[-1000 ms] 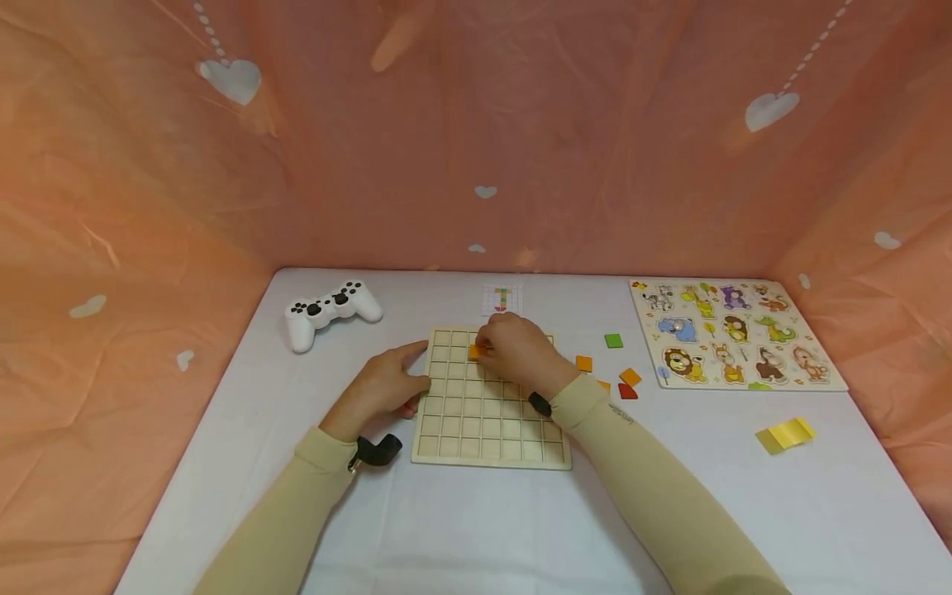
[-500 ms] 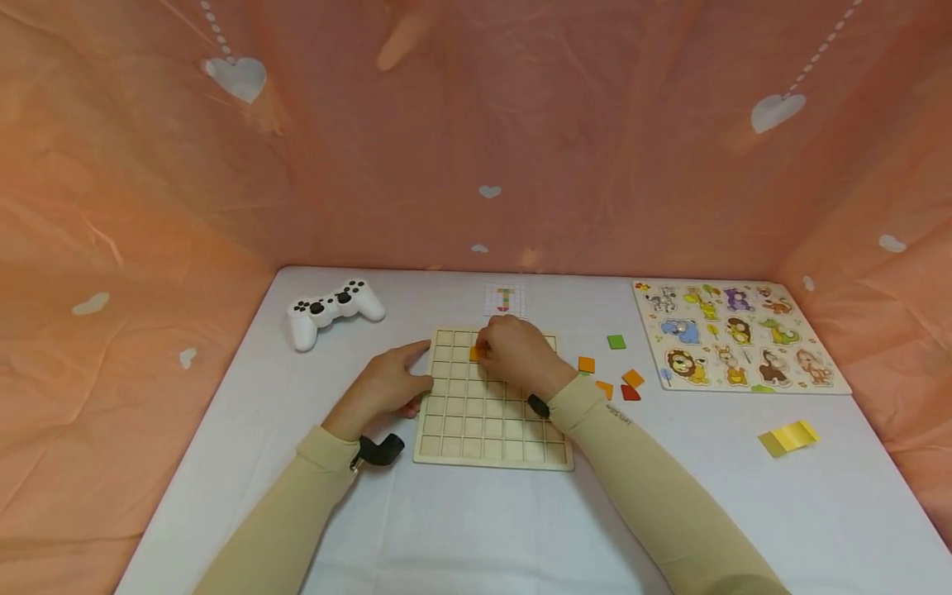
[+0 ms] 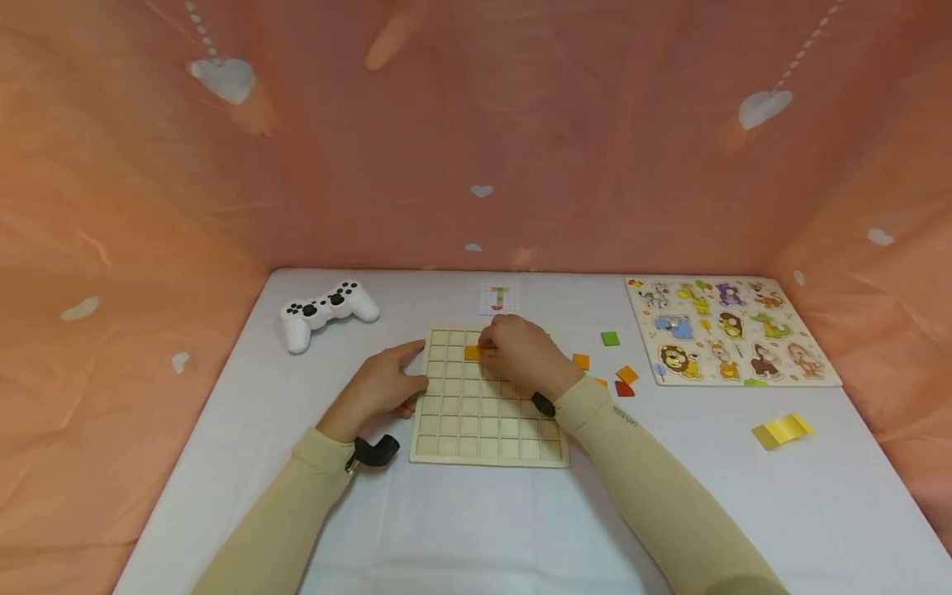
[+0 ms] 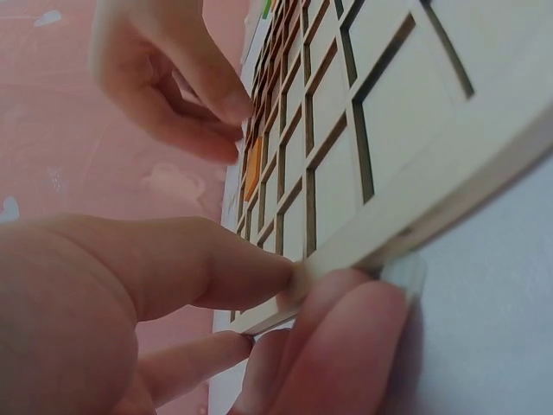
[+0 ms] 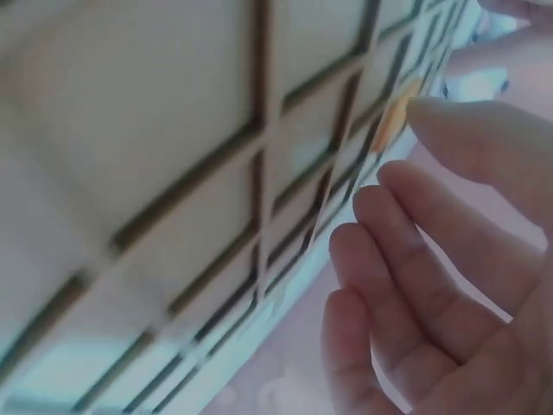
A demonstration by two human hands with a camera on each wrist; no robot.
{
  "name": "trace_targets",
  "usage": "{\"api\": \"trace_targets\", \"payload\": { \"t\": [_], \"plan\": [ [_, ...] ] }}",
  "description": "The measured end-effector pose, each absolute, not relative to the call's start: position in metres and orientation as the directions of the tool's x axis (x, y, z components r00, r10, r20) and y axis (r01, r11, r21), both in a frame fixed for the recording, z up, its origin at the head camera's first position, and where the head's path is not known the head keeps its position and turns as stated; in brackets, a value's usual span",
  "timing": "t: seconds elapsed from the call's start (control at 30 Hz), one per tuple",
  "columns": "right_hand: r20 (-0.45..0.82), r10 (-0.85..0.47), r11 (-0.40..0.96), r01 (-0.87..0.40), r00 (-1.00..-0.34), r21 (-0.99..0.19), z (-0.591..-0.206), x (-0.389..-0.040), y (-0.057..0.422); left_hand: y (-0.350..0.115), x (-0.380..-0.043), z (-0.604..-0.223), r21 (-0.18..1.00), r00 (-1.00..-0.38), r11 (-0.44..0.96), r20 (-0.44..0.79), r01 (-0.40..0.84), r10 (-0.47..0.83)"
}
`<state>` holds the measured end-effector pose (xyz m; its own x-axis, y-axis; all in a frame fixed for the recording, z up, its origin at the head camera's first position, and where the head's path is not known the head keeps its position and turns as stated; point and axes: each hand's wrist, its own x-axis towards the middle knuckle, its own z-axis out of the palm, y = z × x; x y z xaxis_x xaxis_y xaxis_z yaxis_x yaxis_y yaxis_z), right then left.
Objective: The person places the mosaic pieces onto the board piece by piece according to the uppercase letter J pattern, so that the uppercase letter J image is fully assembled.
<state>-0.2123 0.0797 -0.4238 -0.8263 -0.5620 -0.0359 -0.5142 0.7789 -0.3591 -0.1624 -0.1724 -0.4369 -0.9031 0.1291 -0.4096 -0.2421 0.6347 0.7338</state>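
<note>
A pale wooden grid board lies on the table. My left hand holds its left edge; in the left wrist view the thumb is on top of the rim and curled fingers are against its side and underside. An orange square tile sits in a cell near the far side. Beside that tile is my right hand. In the right wrist view its thumb is at the tile's edge, and the other fingers are loosely bent, apart from the thumb, with nothing between them.
Right of the board lie orange tiles, a red curved piece and a green square. A pattern card is behind the board. Farther out are a white game controller, an animal puzzle and a folded yellow strip.
My right hand has shifted slightly right from the orange tile, so more of the tile shows. The left hand stays at the board's edge. The head view shifts slightly.
</note>
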Motion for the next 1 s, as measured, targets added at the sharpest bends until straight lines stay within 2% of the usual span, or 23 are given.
{"api": "trace_targets", "payload": {
  "t": [0.27,0.47,0.63,1.0],
  "plan": [
    [0.005,-0.404,0.807,-0.359,-0.915,-0.469,-0.419,-0.202,0.140,-0.178,-0.165,-0.437,0.734,-0.905,0.639,-0.403,-0.229,0.138],
    [-0.040,-0.250,0.829,-0.192,-0.967,-0.525,-0.424,-0.197,0.186,-0.185,-0.164,-0.437,0.730,-0.903,0.646,-0.404,-0.223,0.144],
    [-0.053,-0.187,0.832,-0.129,-0.981,-0.539,-0.422,-0.199,0.206,-0.191,-0.163,-0.435,0.737,-0.904,0.635,-0.405,-0.232,0.138],
    [-0.117,-0.143,0.860,-0.064,-0.983,-0.507,-0.423,-0.202,0.218,-0.196,-0.160,-0.436,0.736,-0.903,0.629,-0.412,-0.249,0.125]
  ]
}}
